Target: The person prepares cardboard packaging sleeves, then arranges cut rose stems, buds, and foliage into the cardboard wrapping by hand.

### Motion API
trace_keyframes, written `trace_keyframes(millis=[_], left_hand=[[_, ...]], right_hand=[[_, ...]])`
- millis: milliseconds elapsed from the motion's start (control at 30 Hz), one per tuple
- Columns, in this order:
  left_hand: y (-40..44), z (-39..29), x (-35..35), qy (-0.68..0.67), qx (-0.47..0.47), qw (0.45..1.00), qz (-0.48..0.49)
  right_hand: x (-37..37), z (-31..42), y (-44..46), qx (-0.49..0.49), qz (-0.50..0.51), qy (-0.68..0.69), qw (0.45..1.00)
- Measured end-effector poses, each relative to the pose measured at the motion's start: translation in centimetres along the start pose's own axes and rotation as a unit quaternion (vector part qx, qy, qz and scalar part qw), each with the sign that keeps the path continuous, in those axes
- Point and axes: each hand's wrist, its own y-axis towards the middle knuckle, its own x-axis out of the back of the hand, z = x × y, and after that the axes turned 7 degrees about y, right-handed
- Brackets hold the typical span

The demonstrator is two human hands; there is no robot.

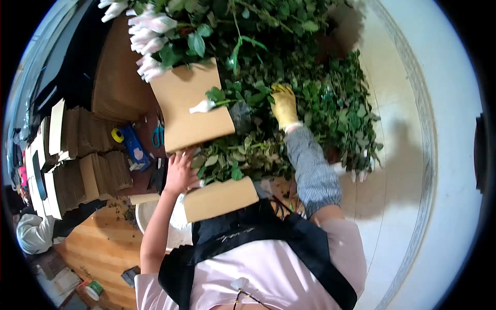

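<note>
A single white rose [203,107] lies across a sheet of brown cardboard [186,126], its head to the left and its leafy stem reaching right. At the stem's right end is my right hand [283,106] in a yellow glove, fingers curled at the stem and leaves. My left hand [181,173] is bare and rests by the sheet's near edge, fingers spread beside some leaves. Its fingertips are partly hidden. A pile of leafy rose stems [310,103] spreads under and around my right hand. Several pale wrapped rose heads [150,36] lie at the upper left.
A folded cardboard piece [222,199] sits close to my body, above a white bucket [147,217]. Stacked cardboard [88,134] stands at the left. Beside it are a blue box [135,147], a yellow tape measure [118,135] and teal-handled scissors [158,135]. A wall is right.
</note>
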Motion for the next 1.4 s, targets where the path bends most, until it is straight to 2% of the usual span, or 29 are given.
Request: trace_keyframes(millis=[33,100,167,233,300,333,400,433,500,533,567,633,700,767,867,900,933,967,1033,1100,1133,1167,1233,1267,1300,1367,1400], left_hand=[[-0.1,0.2,-0.3,0.008,-0.001,1.0,0.008],[-0.6,-0.3,-1.5,-0.022,0.034,0.998,-0.038],[-0.7,-0.8,-1.8,-0.144,0.061,0.984,-0.083],[-0.8,-1.3,-1.7,-0.243,0.113,0.958,-0.104],[-1.6,-1.2,-3.2,-0.176,0.097,0.973,-0.111],[-1.5,-1.0,-4.1,-0.178,0.099,0.971,-0.127],[-2.2,-1.3,-4.4,-0.192,0.12,0.967,-0.12],[-1.9,-1.3,-3.6,-0.198,0.134,0.965,-0.109],[-1.9,-0.7,-4.8,-0.186,0.122,0.969,-0.107],[-1.6,-0.9,-3.5,-0.212,0.123,0.962,-0.117],[-1.8,-0.9,-3.7,-0.185,0.147,0.97,-0.053],[-1.8,-0.7,-3.1,-0.205,0.123,0.966,-0.099],[-1.7,-0.6,-3.6,-0.195,0.128,0.968,-0.094],[-1.3,-0.5,-3.6,-0.209,0.083,0.962,-0.154],[-1.2,-0.1,-3.2,-0.229,0.061,0.962,-0.135],[-1.4,0.1,-3.6,-0.228,0.055,0.961,-0.148],[-2.0,0.0,-2.8,-0.269,0.075,0.951,-0.137],[-2.6,0.1,-2.0,-0.308,0.094,0.938,-0.127],[-4.5,0.5,-1.6,-0.279,0.148,0.923,-0.218],[-6.7,0.7,-2.5,-0.38,0.29,0.856,-0.196],[-7.4,0.7,-2.0,-0.435,0.356,0.822,-0.096],[-7.4,0.5,-1.6,-0.437,0.357,0.821,-0.091],[-6.7,0.0,-1.2,-0.489,0.328,0.807,0.047],[-6.5,-0.2,-1.1,-0.424,0.245,0.871,0.042],[-5.6,-0.2,0.7,-0.379,0.243,0.879,0.155],[-6.1,-0.9,-0.8,-0.36,0.192,0.913,0.012],[-6.1,-0.7,-1.1,-0.365,0.193,0.911,0.013]], right_hand=[[0.5,-0.6,0.2,0.041,-0.085,0.03,0.995],[4.7,-0.2,-0.2,0.001,-0.178,-0.005,0.984],[9.5,0.0,-2.1,-0.001,-0.214,-0.019,0.977],[13.1,0.2,-4.2,0.031,-0.173,0.094,0.98],[15.6,2.2,-6.8,0.135,-0.183,0.03,0.973],[16.1,4.2,-8.6,0.08,-0.139,0.102,0.982],[15.3,7.6,-11.1,0.157,-0.087,0.132,0.975],[13.9,9.0,-12.2,0.079,0.015,0.144,0.986],[7.0,7.4,-14.1,0.196,0.031,0.155,0.968],[6.4,9.2,-14.7,0.182,0.035,0.128,0.974],[5.9,10.9,-15.2,0.167,0.036,0.102,0.98],[4.0,10.9,-15.7,0.139,-0.016,0.072,0.987],[3.3,11.3,-15.4,0.113,0.008,-0.04,0.993],[-4.6,5.4,-18.2,0.102,-0.007,0.058,0.993],[-6.4,4.3,-16.9,0.039,0.008,0.105,0.994],[-2.2,7.2,-15.0,0.017,0.09,0.077,0.993],[0.0,7.7,-14.0,0.062,0.076,0.128,0.987],[3.5,9.3,-13.2,0.025,0.144,0.165,0.975],[8.6,10.8,-12.1,0.031,0.236,0.056,0.97],[11.9,14.3,-10.4,0.16,0.226,0.038,0.96],[13.0,18.1,-8.7,0.219,0.25,0.128,0.934],[12.5,22.0,-7.7,0.275,0.269,0.215,0.898],[9.1,26.1,-8.1,0.32,0.325,0.324,0.829],[6.8,26.3,-8.5,0.332,0.399,0.184,0.834],[4.1,25.9,-9.2,0.337,0.463,0.041,0.819],[-0.4,24.6,-10.4,0.312,0.484,-0.137,0.806],[-1.1,24.4,-10.1,0.312,0.488,-0.139,0.803]])
